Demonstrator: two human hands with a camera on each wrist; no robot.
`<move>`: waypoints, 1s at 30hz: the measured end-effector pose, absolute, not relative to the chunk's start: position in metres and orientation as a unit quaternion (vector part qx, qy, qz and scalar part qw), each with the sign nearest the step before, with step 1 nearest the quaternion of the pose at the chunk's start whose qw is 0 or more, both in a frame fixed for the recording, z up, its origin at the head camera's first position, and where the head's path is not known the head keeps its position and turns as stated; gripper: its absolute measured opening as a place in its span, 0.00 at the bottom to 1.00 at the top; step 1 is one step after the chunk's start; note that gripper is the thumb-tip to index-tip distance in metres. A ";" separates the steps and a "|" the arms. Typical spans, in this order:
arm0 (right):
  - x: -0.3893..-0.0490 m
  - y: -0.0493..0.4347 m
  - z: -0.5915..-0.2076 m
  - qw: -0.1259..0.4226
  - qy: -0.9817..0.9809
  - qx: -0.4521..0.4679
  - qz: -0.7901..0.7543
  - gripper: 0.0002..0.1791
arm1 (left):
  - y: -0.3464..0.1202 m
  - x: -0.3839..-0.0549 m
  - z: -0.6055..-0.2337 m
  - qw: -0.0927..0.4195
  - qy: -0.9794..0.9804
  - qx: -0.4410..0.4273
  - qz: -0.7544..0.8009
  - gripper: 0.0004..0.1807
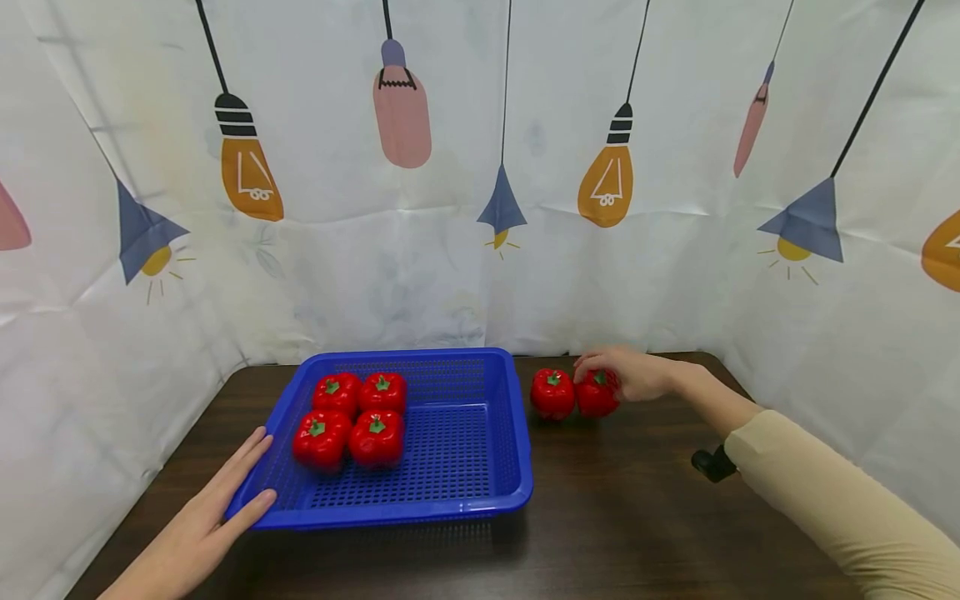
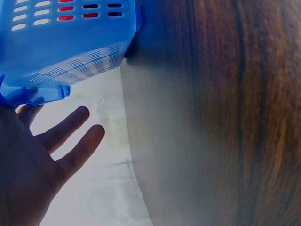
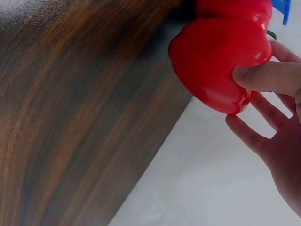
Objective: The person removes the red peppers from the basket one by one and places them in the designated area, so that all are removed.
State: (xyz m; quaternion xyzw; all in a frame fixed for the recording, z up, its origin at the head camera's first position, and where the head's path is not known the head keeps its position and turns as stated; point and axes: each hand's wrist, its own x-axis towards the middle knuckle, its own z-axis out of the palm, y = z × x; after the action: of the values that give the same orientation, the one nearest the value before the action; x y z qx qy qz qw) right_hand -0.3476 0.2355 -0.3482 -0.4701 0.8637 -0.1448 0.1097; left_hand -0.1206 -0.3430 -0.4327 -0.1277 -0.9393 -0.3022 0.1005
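My left hand [image 1: 197,527] rests at the left rim of a blue plastic basket [image 1: 487,503], fingers straight and spread along its edge. The left wrist view shows that hand [image 2: 35,157] beneath the rim, beside the slotted basket wall [image 2: 70,37]. At the back right, my right hand [image 1: 628,372] grips a red bell pepper [image 1: 596,395] with a green stem. In the right wrist view, the thumb presses the near side of this pepper [image 3: 211,61], with fingers around its far side. Another red bell pepper [image 1: 552,394] stands right beside it, to the left.
Several red bell peppers [image 1: 377,438] sit together in the left half of the basket. Everything stands on a dark wood table [image 1: 622,500]. A white curtain [image 1: 390,275] printed with lamps hangs behind and along the sides. A black strap piece [image 1: 714,464] shows by the right sleeve.
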 end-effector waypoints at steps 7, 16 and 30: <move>-0.349 0.236 -0.355 0.138 0.869 -0.449 -0.159 0.31 | -0.343 -0.120 -0.433 0.101 -0.938 -0.127 -0.306 0.38; -0.349 0.236 -0.360 0.158 0.871 -0.431 -0.172 0.30 | -0.343 -0.120 -0.433 0.102 -0.937 -0.125 -0.310 0.38; -0.351 0.240 -0.354 0.130 0.877 -0.427 -0.177 0.36 | -0.343 -0.121 -0.433 0.103 -0.935 -0.131 -0.312 0.38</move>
State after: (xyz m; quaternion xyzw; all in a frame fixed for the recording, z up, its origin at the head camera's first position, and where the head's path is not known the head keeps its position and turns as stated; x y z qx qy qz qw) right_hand -0.3510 0.2404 -0.3536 -0.4270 0.8771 -0.1773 0.1304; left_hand -0.1206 -0.3428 -0.4332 -0.1305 -0.9355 -0.3119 0.1026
